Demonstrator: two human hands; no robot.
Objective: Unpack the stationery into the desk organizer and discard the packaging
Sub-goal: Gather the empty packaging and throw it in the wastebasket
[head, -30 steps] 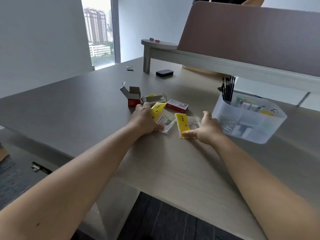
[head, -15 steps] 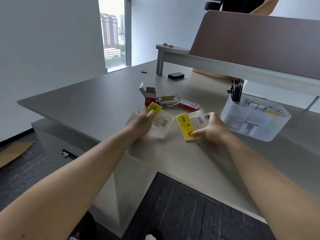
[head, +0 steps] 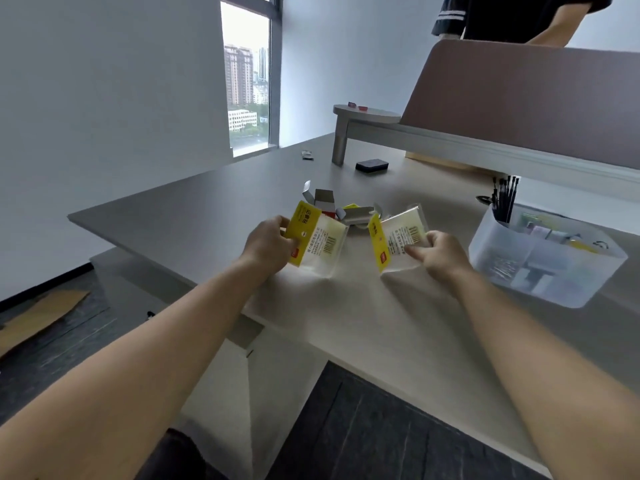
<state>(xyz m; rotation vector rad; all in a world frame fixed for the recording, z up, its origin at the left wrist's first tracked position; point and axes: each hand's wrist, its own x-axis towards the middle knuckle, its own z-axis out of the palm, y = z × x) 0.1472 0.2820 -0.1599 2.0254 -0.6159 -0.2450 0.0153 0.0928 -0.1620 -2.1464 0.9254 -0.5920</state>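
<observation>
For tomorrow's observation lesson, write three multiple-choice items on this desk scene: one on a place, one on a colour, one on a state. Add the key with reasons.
1. Where does the desk organizer stand?
A. to the right of the right hand
B. on the floor
C. on the raised shelf

2. What colour is the header strip of the packet in the left hand?
A. blue
B. yellow
C. green

3. How is the packet at the right hand held?
A. lying flat on the desk, untouched
B. inside the organizer
C. lifted off the desk, pinched in the fingers

Key: 1 A, the translucent organizer sits on the desk beyond the right hand; 2 B, its printed strip is yellow; 3 C, the fingers pinch its edge and it stands clear of the desk.
</observation>
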